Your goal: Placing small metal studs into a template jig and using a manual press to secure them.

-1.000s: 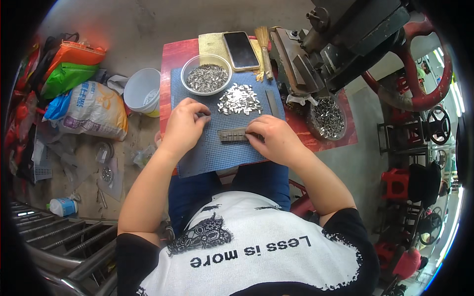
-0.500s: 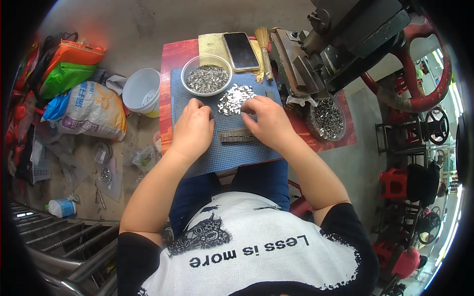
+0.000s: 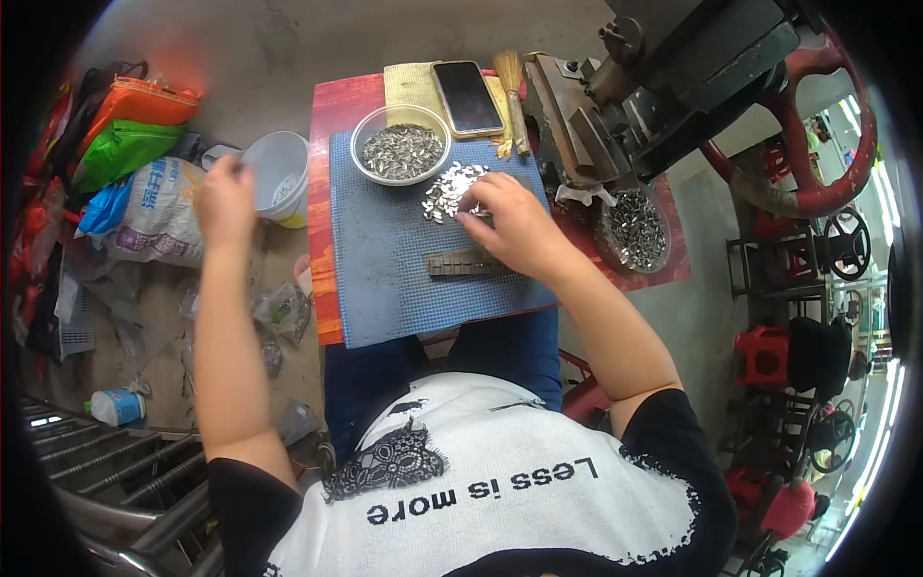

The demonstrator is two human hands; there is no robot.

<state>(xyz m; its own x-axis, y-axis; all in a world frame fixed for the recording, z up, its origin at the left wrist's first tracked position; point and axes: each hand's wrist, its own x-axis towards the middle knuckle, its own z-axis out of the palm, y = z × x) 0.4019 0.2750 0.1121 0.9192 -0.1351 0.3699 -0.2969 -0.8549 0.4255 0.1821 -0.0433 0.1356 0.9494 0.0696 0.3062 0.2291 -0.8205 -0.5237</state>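
My left hand (image 3: 226, 202) is off the table to the left, in front of the white bucket (image 3: 279, 178) and a printed sack. Motion smears its fingers, so I cannot see what they hold. At the right edge of a loose pile of small shiny metal pieces (image 3: 444, 200), my right hand (image 3: 511, 219) rests with thumb and fingertips a little apart. Below that hand lies a dark notched metal block (image 3: 460, 264), its right end partly covered by the hand. A clear round bowl (image 3: 401, 181) full of similar small metal pieces stands behind the pile on the blue mat (image 3: 385, 288).
A phone (image 3: 468, 99) lies on a yellow cloth at the back, beside a small straw brush (image 3: 514, 101). A dark machine with a red handwheel (image 3: 798, 144) stands at the right, above another tub of metal pieces (image 3: 636, 231). Bags and a sack (image 3: 159, 212) crowd the left floor.
My left hand has swung left from the mat, out over the floor to the bucket. The right hand has shifted slightly left over the loose pile.
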